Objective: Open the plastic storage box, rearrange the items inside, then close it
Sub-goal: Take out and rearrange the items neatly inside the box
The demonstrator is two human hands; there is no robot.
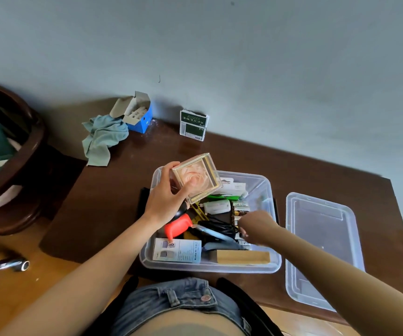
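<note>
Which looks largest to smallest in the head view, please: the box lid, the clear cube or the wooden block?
1. box lid
2. clear cube, though it is held up nearer the camera
3. wooden block

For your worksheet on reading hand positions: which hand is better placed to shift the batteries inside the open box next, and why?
The right hand. It is down inside the storage box, right by the batteries, and seems free. The left hand grips a clear cube above the box's far corner.

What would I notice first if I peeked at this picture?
The left hand holds up a clear cube with a pink rose inside, above the open storage box crammed with odds and ends. The right hand digs among them, and the box's lid lies to the right.
</note>
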